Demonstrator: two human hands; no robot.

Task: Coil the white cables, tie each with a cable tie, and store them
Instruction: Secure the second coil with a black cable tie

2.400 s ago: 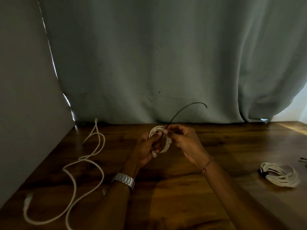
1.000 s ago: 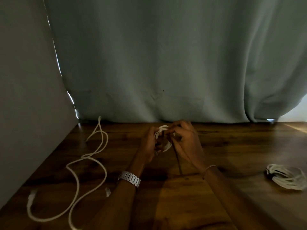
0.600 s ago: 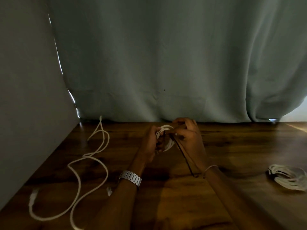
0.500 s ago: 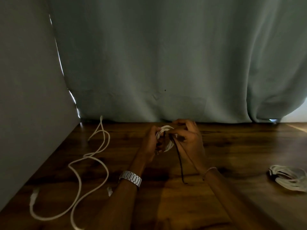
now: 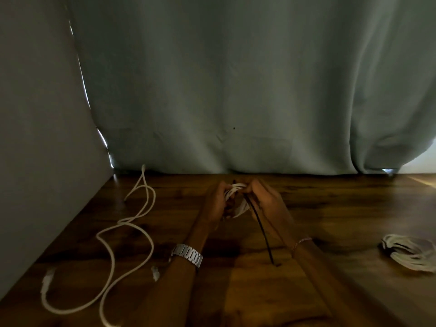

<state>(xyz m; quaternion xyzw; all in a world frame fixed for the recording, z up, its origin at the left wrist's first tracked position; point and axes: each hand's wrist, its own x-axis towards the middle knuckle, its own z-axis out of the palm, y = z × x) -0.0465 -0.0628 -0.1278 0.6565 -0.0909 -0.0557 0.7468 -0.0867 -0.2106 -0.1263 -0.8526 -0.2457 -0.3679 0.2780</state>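
A small coil of white cable is held above the wooden table, between both hands. My left hand grips the coil from the left. My right hand pinches a black cable tie at the coil's top; the tie's long tail hangs down toward me, past the right wrist. A loose white cable snakes over the table's left side, uncoiled. Another white coil with a black tie lies at the right edge.
A grey-green curtain hangs along the table's back edge. A grey wall bounds the left side. The loose cable's plug ends lie near the front left.
The black tie's tail, which stuck up and to the right, has swung down and now hangs toward me. Both hands stay on the coil and have shifted slightly.
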